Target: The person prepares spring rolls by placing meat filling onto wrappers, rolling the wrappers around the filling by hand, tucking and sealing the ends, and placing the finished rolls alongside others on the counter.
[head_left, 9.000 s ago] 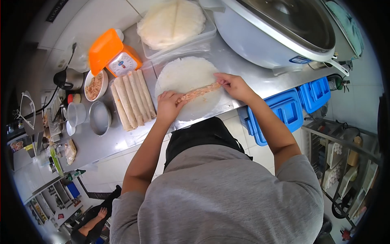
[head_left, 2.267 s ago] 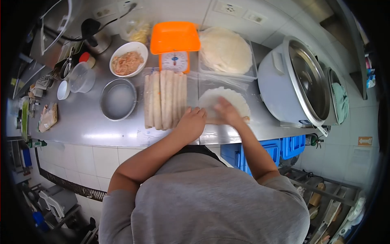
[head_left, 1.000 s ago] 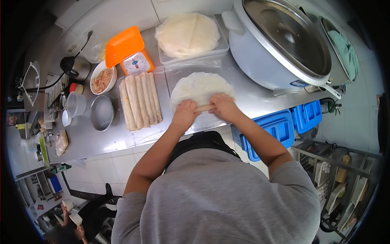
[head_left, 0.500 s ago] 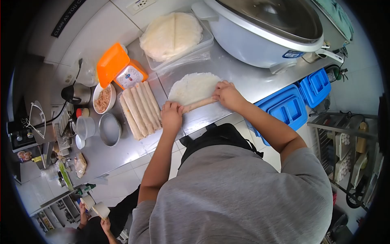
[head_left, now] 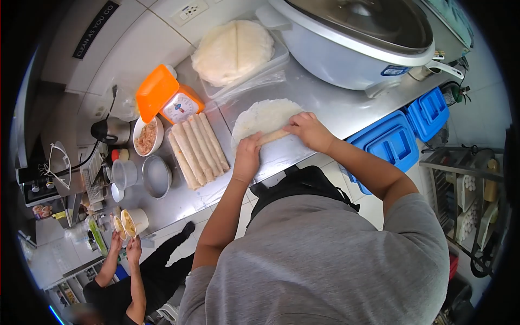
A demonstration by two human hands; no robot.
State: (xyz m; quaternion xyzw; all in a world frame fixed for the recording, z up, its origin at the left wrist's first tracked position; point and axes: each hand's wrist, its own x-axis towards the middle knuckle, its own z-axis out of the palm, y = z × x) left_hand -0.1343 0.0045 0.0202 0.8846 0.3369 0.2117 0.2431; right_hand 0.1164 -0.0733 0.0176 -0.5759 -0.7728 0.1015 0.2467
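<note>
- White, thin wrapper sheet [head_left: 265,115]: on the counter, centre of frame, slightly above middle. Far part lies flat; near edge is turned into a narrow roll [head_left: 274,135], slanting up to the right between the two hands.
- Left hand [head_left: 248,154]: fingers bent over the left end of the roll, grasping it; thumb position not clear.
- Right hand [head_left: 310,132]: fingers curled on the right end of the roll, grasping it; undersides of the fingertips hidden.
- Steel counter [head_left: 187,208]: runs diagonally from lower left to upper right of frame.
- Finished rolls [head_left: 199,151]: laid side by side, left of the left hand, apart from it.
- White bowl [head_left: 160,136] with pinkish filling [head_left: 145,140]: left of frame, near the orange scale [head_left: 181,105]. Round metal pan [head_left: 156,177] just below the bowl.
- Stack of pale sheets [head_left: 233,51]: upper centre, on a clear tray [head_left: 279,60].
- Large lidded pot [head_left: 336,54]: upper right. Blue bins [head_left: 387,143] at right, below counter level.
- Co-worker [head_left: 154,276], lower left: two hands grasping two pale cups [head_left: 138,220], yellowish contents visible.
</note>
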